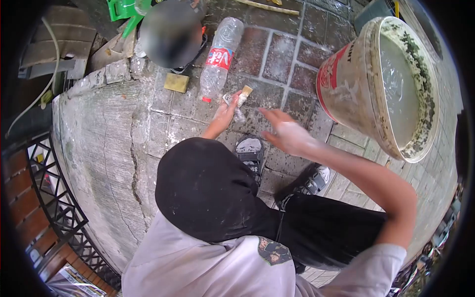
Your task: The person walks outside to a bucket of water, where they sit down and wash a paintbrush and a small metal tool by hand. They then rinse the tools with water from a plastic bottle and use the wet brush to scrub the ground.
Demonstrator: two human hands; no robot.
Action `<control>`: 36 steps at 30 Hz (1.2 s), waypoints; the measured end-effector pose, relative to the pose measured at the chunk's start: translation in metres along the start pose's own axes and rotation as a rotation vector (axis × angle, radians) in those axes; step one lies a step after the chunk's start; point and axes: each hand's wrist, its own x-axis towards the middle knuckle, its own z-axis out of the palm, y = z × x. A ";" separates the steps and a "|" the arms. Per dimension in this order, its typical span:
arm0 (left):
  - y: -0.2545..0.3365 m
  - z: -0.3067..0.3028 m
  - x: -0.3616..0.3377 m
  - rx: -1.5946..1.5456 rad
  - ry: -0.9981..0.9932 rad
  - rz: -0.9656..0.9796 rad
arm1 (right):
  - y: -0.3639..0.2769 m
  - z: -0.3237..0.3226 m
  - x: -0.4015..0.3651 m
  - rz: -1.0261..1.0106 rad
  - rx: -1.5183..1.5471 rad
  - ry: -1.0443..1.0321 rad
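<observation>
1. The person squatted on the brick paving (277, 54), with black-clad knees and a pale shirt filling the lower part of the view.
2. The left hand (223, 115) reached out past the left knee. Its fingers were closed around a small tool (241, 95) with a wooden end, and the working end was too smeared with white to make out.
3. That small tool was held low over the paving, just beside the bottom of a plastic bottle (220, 55) and ahead of the left sandal (250, 151).
4. The right hand (287, 134) was open with its fingers spread and held nothing. It was coated in white residue and hovered above the paving, near the left hand but apart from it.
5. The plastic bottle lay on its side on the bricks, clear, with a red label.
6. A yellow sponge (176, 82) lay just left of the bottle, close to the edge of the paving.
7. A large white bucket (346, 84), stained and bearing a red label, stood to the right of the hands with cloudy liquid inside.
8. The right sandal (316, 179) sat below the right forearm.
9. A cracked concrete ledge (99, 148) curved along the left of the paving, with a black iron railing (54, 198) beyond it.
</observation>
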 end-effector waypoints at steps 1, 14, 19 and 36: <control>0.017 0.006 -0.006 -0.089 -0.012 -0.030 | 0.015 0.030 0.010 -0.068 0.025 0.046; -0.003 0.022 -0.035 0.785 0.254 -0.070 | 0.045 0.094 0.068 0.159 -0.240 0.177; -0.033 0.025 -0.024 0.739 0.257 0.017 | 0.049 0.104 0.074 0.001 -0.470 0.034; -0.014 0.030 -0.040 0.745 0.080 -0.206 | 0.062 0.100 0.090 -0.016 -0.490 0.034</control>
